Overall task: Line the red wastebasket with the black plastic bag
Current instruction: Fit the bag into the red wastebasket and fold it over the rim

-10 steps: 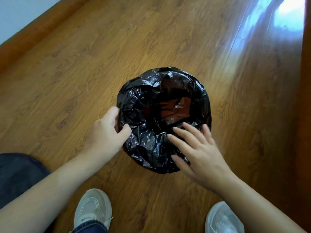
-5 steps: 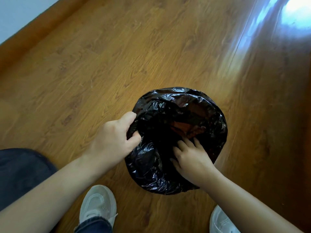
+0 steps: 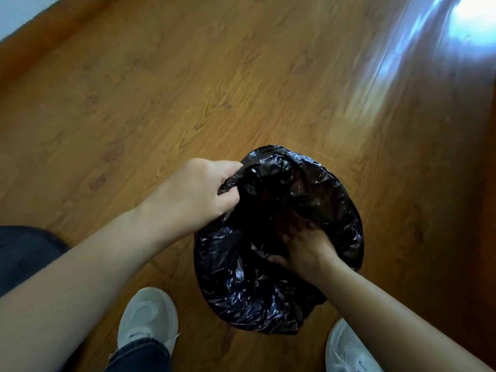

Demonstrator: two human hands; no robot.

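I'm watching the left hand (image 3: pixel 196 194) clenching the black plastic bag (image 3: pixel 241 285) rim at centre frame while the right hand (image 3: pixel 303 245), grip unclear, is pressing inside the covered red wastebasket — thin film is risking tearing.

The wooden floor (image 3: pixel 241 76) is catching glare at the far right. The bag-covered wastebasket (image 3: pixel 257 291) is standing on it, two white sneakers (image 3: pixel 147 318) planted just beside.

I see the black plastic bag (image 3: pixel 257 285) draped over the wastebasket on the wooden floor (image 3: pixel 188 89). My left hand (image 3: pixel 198 194) pinches its rim at ten o'clock. My right hand (image 3: pixel 303 245) reaches into the opening, fingers hidden in shadow.
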